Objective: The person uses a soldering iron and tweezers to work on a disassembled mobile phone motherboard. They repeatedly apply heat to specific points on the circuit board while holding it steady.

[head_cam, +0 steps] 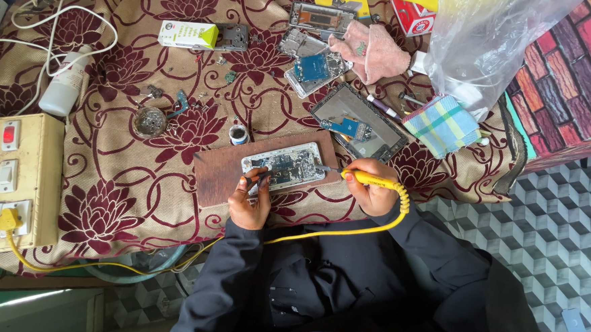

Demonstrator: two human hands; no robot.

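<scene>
Soldering looks under way on the opened phone (pixel 283 165) lying on the wooden board (pixel 217 175): right hand (pixel 373 190) clasps the yellow iron (pixel 369 179), left hand (pixel 250 201) pinches tweezers (pixel 258 178), so steady tip placement matters next.

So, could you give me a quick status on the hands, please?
Left hand grips tweezers. Right hand holds yellow soldering iron, tip at opened phone. Nothing blocking.

The scene is lit evenly by soft daylight, and only faint shadows are cast. Glare is seen on the clear plastic bag (pixel 491 41) at upper right. Slight softness is noticed toward the frame edges.
</scene>
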